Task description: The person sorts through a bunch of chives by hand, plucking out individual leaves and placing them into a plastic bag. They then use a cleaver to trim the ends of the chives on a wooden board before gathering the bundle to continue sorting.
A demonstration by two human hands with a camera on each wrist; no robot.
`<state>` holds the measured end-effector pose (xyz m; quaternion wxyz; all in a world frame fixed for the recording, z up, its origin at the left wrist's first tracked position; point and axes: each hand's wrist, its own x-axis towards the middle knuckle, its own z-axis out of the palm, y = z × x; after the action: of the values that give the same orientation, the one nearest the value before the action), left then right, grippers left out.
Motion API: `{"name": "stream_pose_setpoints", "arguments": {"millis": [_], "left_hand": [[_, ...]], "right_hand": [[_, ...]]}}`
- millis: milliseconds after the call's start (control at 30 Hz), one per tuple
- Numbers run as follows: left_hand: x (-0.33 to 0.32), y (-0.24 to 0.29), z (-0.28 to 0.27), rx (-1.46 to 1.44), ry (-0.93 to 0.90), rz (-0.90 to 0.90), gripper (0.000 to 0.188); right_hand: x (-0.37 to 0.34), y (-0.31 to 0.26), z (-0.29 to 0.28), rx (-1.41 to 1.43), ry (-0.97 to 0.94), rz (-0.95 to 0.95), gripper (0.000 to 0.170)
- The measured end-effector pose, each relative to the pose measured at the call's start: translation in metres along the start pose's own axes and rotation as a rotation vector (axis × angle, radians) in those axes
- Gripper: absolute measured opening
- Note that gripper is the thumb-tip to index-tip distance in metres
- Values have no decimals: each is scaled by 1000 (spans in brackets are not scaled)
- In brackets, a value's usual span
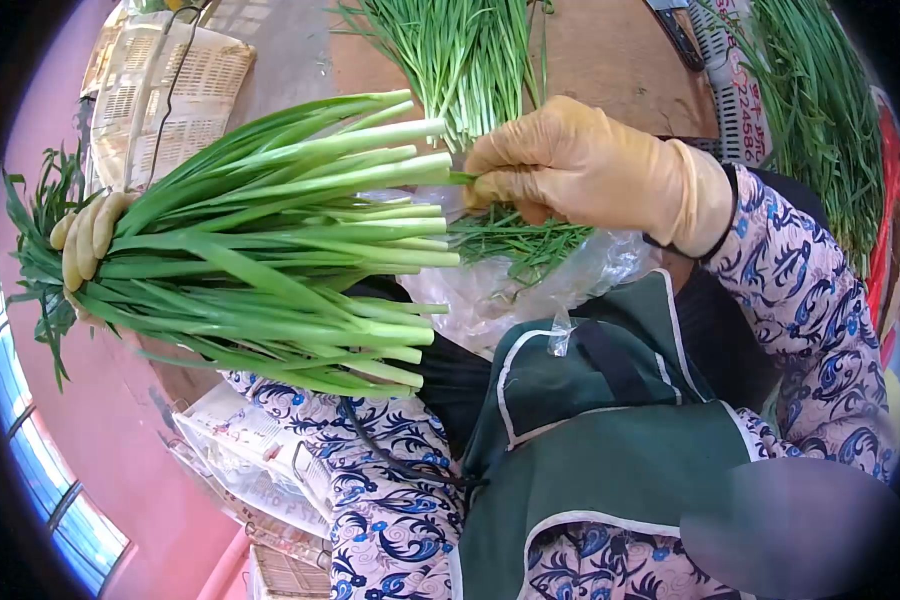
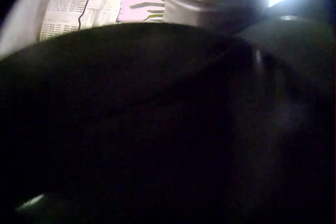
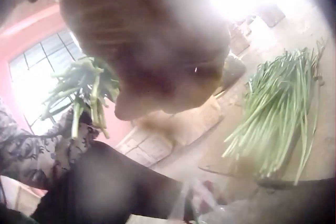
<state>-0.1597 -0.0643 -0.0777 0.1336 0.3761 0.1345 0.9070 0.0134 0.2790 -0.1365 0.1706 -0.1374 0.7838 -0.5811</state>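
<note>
A large bunch of green stalks (image 1: 300,240) lies across the head view, its pale cut ends facing right. The gloved left hand (image 1: 88,245) grips it near the leafy end, fingers curled round the leaves. At the cut ends, the gloved right hand (image 1: 600,175) pinches a thin green piece (image 1: 460,178) between thumb and fingers. The left wrist view is mostly dark. In the right wrist view the right hand (image 3: 152,50) is close and blurred, with the bunch (image 3: 86,92) beyond it.
A second pile of stalks (image 1: 460,60) lies on the board (image 1: 610,60). Loose greens (image 1: 530,245) rest on clear plastic (image 1: 610,262) below the right hand. A knife (image 1: 678,35) and a white crate (image 1: 740,110) are at upper right, beside more greens (image 1: 820,120).
</note>
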Motion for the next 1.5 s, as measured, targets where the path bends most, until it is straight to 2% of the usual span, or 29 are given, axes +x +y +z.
{"name": "stream_pose_setpoints", "arguments": {"millis": [33,67,100,167,267,300,367,433,500,600,700,800,867,933,1000,1033,1133,1167,1267,1333,1400,1433,1500], "left_hand": [[0,0,6,40,36,-29,41],[-1,1,12,81,71,-58,40],[-6,-2,22,143,194,-21,34],[-11,9,13,138,184,10,26],[-18,15,9,156,225,6,20],[-20,16,12,175,260,-15,19],[-25,13,17,195,321,-49,17],[-27,9,20,207,365,-94,15],[-28,6,23,201,387,-135,13],[-27,5,22,160,396,-197,10],[-23,6,20,94,373,-266,9],[-22,2,20,132,396,-244,10],[-21,2,18,156,375,-251,12],[-21,4,16,307,467,-188,14],[-20,1,16,481,563,-114,13],[-17,3,13,282,429,-237,21],[-17,-5,19,483,608,-21,24],[-16,-6,19,520,641,27,26],[-12,-21,27,662,685,28,26],[-4,-43,31,681,750,72,26],[3,-70,41,694,784,5,26],[5,-80,40,592,679,-35,26],[9,-101,39,762,695,-96,25]], "right_hand": [[3,9,-2,-47,-20,47,16],[3,34,-2,-283,-20,-72,16],[0,58,-1,-519,-19,-190,16],[-4,71,1,-1069,-396,141,19],[-6,74,6,-1160,-753,323,19],[-4,70,6,-1188,-704,336,24],[-1,51,1,-1058,-240,68,29],[8,39,-5,-584,103,-183,28],[18,8,-7,-174,118,-190,23],[29,-8,11,234,232,-388,26],[36,-18,24,529,220,-347,22],[36,-26,21,661,206,-173,22],[39,-20,20,664,198,-206,19],[38,-17,18,598,179,-198,17],[32,-20,11,464,171,-97,15],[30,-20,7,395,166,-50,15],[28,-1,-16,-157,375,-227,17],[28,0,-24,-33,396,-96,36],[35,-13,-33,233,507,-197,21],[35,-34,-10,-43,679,-241,43],[33,-12,-14,-216,480,-402,77],[34,-10,-13,-132,326,-349,111],[35,-15,-10,-196,268,-344,118]]}}
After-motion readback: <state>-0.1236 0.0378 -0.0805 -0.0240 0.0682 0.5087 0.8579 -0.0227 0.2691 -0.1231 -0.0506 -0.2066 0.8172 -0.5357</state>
